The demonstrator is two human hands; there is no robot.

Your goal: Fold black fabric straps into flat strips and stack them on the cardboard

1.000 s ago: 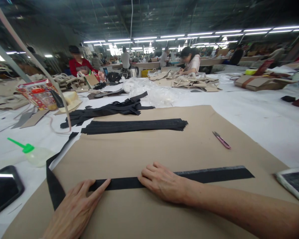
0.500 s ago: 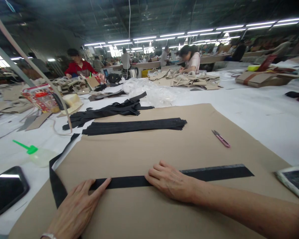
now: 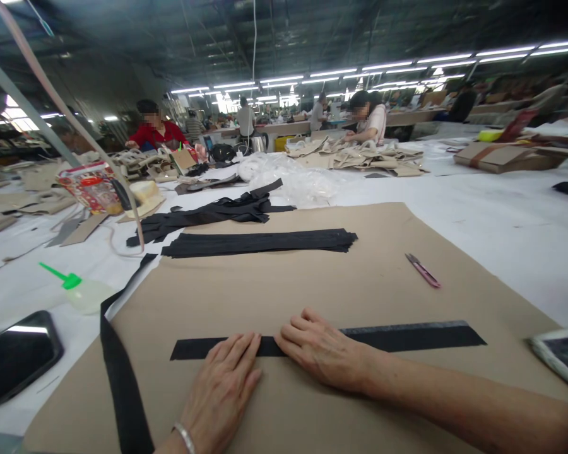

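A long black fabric strip [image 3: 407,336] lies flat across the brown paper sheet [image 3: 312,284] in front of me. My left hand [image 3: 222,384] rests flat on its left part, fingers stretched out. Just to the right, my right hand [image 3: 319,350] presses on the strip's middle with fingers out flat. The two hands nearly touch. A neat stack of black strips [image 3: 260,242] sits farther back on the paper. A loose black band [image 3: 123,372] runs down the paper's left edge.
Pink thread snips [image 3: 422,270] lie at the right of the paper. A phone [image 3: 21,353] and a green-capped glue bottle [image 3: 78,290] sit left on the white table. A tablet [image 3: 561,354] is at the right edge. A loose pile of black strips [image 3: 208,213] lies behind. Other people work at far tables.
My left hand has slid right along the strip, from its left end to beside my right hand. The right hand has stayed about where it was.
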